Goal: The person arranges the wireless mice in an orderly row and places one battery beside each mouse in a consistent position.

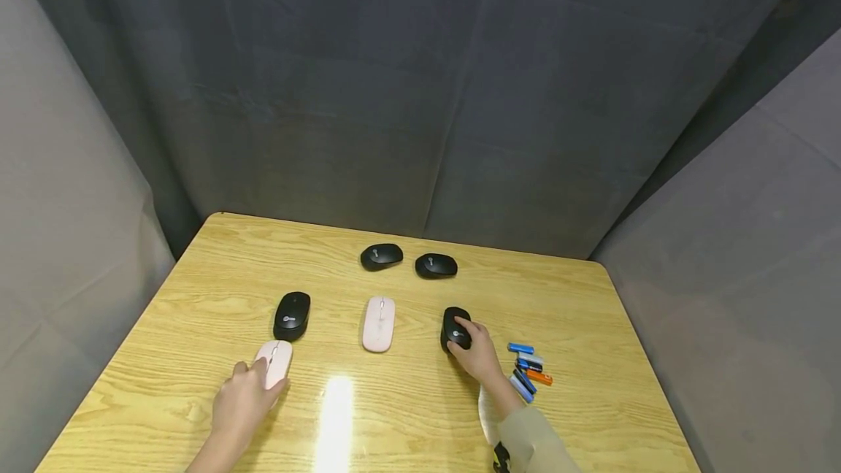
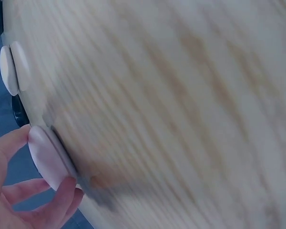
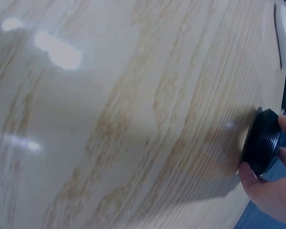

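Note:
My left hand (image 1: 242, 398) holds a pale pink computer mouse (image 1: 279, 360) at the left front of the table, thumb on one side and fingers on the other. In the left wrist view this pink mouse (image 2: 50, 155) sits between thumb and fingers, close to the tabletop. Touching or just beyond its far end is a black mouse (image 1: 292, 314). On the right, my right hand (image 1: 478, 353) grips another black mouse (image 1: 453, 323) by its sides. The right wrist view shows that black mouse (image 3: 263, 141) on edge to the camera, fingertips along its sides.
Midway between the hands lies a second pink mouse (image 1: 378, 324). Two black mice, one left (image 1: 381, 257) and one right (image 1: 436, 266), rest near the back edge. Several loose batteries (image 1: 525, 369) lie right of my right wrist. Dark curtains (image 1: 394, 93) surround the wooden table (image 1: 223, 261).

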`<state>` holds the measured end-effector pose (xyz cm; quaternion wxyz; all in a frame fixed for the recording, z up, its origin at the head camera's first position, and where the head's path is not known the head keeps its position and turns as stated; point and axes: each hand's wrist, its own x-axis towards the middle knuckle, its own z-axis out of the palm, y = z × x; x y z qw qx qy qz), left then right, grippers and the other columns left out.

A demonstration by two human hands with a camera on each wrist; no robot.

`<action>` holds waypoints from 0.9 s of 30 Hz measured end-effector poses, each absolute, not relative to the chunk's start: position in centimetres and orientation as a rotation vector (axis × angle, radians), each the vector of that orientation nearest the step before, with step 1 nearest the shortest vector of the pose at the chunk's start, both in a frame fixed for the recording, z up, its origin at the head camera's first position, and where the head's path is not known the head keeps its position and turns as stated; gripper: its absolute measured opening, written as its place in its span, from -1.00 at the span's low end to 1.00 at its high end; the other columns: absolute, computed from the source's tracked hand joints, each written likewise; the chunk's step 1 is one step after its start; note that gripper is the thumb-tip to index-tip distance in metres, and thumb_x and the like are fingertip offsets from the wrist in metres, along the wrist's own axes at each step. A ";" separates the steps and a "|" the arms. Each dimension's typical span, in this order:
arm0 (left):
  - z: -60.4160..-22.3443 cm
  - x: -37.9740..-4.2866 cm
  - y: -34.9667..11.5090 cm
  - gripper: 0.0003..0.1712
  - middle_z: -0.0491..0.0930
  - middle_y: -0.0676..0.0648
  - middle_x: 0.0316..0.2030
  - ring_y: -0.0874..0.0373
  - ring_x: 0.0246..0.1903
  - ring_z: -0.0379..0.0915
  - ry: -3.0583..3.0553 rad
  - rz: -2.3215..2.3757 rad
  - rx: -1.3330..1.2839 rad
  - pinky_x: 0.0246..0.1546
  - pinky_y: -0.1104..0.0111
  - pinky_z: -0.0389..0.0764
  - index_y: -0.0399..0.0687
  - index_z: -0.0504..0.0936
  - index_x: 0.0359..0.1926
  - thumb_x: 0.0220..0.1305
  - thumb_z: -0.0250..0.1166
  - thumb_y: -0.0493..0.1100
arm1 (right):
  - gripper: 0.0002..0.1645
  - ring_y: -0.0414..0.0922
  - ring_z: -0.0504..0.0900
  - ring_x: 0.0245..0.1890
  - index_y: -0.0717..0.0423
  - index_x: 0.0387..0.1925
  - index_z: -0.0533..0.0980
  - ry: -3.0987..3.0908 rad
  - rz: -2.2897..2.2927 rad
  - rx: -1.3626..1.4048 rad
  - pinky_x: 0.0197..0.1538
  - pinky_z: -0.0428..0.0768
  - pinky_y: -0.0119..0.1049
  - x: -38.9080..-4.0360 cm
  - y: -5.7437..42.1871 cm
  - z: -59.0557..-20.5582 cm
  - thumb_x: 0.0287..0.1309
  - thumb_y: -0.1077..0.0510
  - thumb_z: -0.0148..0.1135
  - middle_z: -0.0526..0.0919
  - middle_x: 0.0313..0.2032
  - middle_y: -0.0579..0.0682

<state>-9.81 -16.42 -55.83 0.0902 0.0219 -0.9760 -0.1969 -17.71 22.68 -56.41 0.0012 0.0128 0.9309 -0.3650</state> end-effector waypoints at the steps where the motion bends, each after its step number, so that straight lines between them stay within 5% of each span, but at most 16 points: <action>1: -55.8 -9.8 -16.4 -0.31 0.45 -0.34 -0.50 -0.11 -0.71 0.43 -2.903 -0.586 0.064 -0.79 0.14 0.47 -0.42 0.55 -0.16 -0.14 0.44 0.10 | -0.35 0.29 0.37 0.08 0.11 0.21 0.35 2.923 -1.145 0.040 0.06 0.38 0.14 -17.7 22.7 -56.4 0.04 0.17 0.29 0.32 0.12 0.35; 7: -55.8 -9.6 -16.4 -0.21 0.48 -0.42 -0.41 -0.16 -0.67 0.47 -2.883 -0.574 0.070 -0.77 0.13 0.50 -0.46 0.50 -0.09 -0.17 0.45 0.13 | -0.35 0.30 0.37 0.07 0.10 0.20 0.36 2.931 -1.123 0.043 0.06 0.38 0.15 -17.7 22.7 -56.5 0.03 0.17 0.30 0.33 0.11 0.35; 12: -55.5 -10.0 -16.3 -0.12 0.45 -0.44 -0.22 -0.28 -0.44 0.49 -2.857 -0.579 0.114 -0.62 -0.02 0.53 -0.39 0.44 0.04 -0.15 0.42 0.19 | -0.31 0.33 0.36 0.07 0.08 0.24 0.30 2.925 -1.101 0.083 0.04 0.39 0.17 -17.7 22.7 -56.5 0.05 0.12 0.28 0.28 0.14 0.38; 17: -54.5 -11.5 -15.9 -0.25 0.43 -0.41 -0.10 -0.32 -0.18 0.41 -2.774 -0.528 -0.010 -0.35 -0.12 0.51 -0.37 0.45 0.05 -0.02 0.36 0.11 | -0.31 0.34 0.32 0.09 0.14 0.26 0.23 2.938 -1.173 0.166 0.04 0.38 0.19 -18.0 22.8 -56.1 0.11 0.09 0.20 0.22 0.16 0.41; 27: -52.5 -17.8 -13.4 -0.42 0.43 -0.32 -0.02 -0.23 -0.02 0.34 -2.652 -0.576 -0.273 -0.05 -0.09 0.38 -0.32 0.45 0.04 0.08 0.33 -0.06 | -0.42 0.20 0.39 -0.08 0.29 0.16 0.29 3.034 -1.310 0.283 -0.13 0.44 0.04 -19.7 22.4 -55.3 0.13 0.15 0.16 0.34 -0.04 0.36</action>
